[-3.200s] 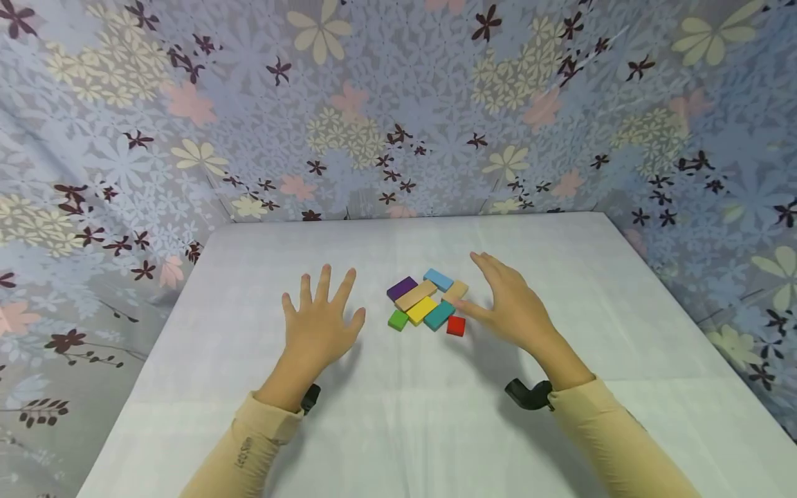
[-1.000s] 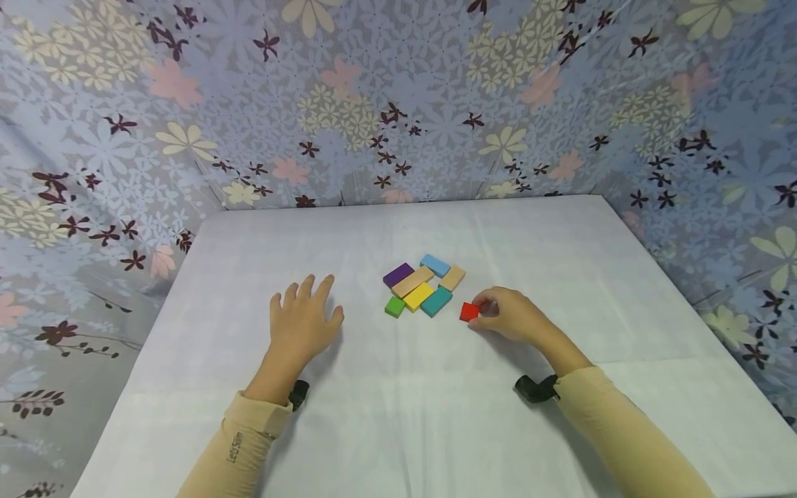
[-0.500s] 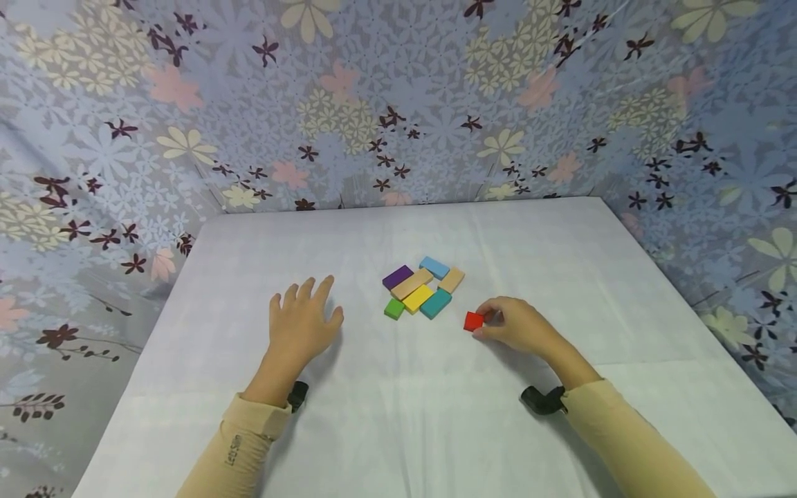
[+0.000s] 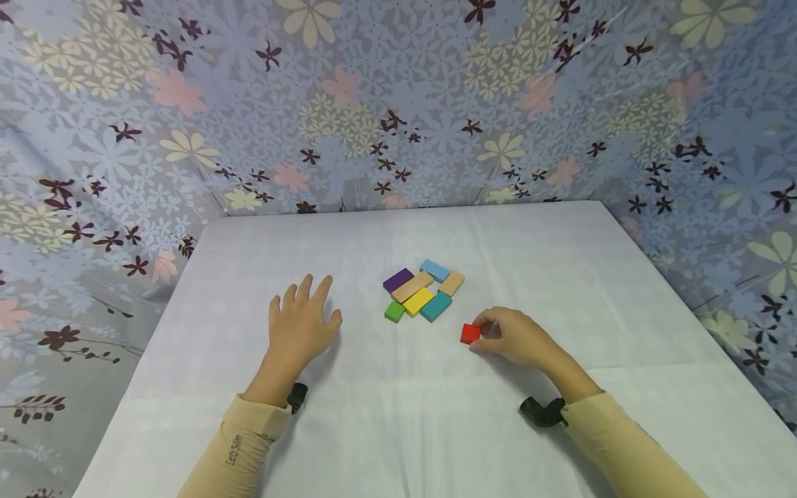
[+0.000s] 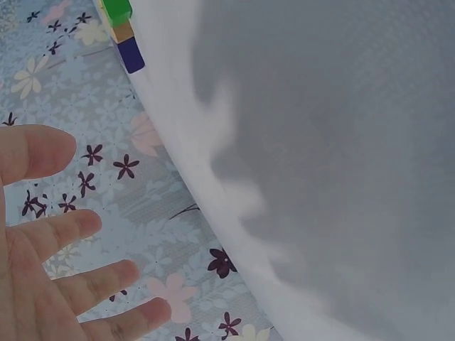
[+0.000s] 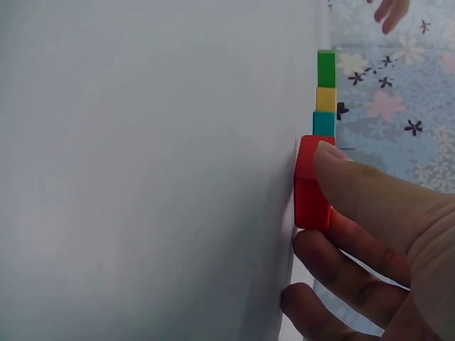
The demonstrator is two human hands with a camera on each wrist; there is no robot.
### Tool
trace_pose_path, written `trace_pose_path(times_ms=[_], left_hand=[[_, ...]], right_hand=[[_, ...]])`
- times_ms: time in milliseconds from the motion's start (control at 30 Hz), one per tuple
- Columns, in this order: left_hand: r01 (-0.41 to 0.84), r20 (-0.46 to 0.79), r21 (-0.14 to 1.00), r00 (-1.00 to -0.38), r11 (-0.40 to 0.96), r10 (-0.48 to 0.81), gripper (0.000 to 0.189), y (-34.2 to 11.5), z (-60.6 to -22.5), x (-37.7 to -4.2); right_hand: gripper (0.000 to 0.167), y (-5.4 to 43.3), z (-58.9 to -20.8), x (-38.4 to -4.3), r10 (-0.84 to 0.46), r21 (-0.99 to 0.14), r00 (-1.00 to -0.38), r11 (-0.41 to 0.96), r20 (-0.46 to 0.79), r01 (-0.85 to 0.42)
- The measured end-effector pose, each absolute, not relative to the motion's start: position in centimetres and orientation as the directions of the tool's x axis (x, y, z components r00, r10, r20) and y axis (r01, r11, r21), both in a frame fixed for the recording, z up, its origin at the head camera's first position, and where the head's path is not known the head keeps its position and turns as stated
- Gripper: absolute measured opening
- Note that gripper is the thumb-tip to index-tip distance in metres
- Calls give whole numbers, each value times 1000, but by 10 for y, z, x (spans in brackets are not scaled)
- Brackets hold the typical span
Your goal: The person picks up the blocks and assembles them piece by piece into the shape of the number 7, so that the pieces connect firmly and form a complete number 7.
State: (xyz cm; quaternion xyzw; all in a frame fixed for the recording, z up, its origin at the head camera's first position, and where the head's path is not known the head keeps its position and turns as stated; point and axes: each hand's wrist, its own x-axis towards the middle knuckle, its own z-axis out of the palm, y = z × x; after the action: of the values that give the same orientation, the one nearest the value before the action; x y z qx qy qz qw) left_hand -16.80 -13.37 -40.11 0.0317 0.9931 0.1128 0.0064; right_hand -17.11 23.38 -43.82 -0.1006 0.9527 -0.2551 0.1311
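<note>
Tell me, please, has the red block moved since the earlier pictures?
Yes. The red block, pinched by the right hand, has slid nearer the person, away from the teal block.

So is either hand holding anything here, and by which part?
The right hand pinches the red block by its sides, with the thumb on one edge and fingers opposite. The left hand holds nothing, fingers spread on the table.

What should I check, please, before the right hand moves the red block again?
1. Right hand pinches the red block: ok.
2. Red block lies flat on the white table: ok.
3. Red block stands apart from the cluster of blocks: ok.
4. Left hand rests flat, clear of the blocks: ok.
5. How firm the pinch is: cannot tell.
</note>
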Motion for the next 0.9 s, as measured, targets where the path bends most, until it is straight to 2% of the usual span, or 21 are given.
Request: trace_pose_path(times_ms=[633,900], left_hand=[[67,-8,242,-997,968,71,70,-132,-408,-169],[66,2,249,-998,966,68,71,-132,-410,-167]], right_hand=[[37,226,-434,-160,-300,-485,-931,858,-210,-168],[47,229,-427,-166,-328,-484,-919,855,-221,-189]])
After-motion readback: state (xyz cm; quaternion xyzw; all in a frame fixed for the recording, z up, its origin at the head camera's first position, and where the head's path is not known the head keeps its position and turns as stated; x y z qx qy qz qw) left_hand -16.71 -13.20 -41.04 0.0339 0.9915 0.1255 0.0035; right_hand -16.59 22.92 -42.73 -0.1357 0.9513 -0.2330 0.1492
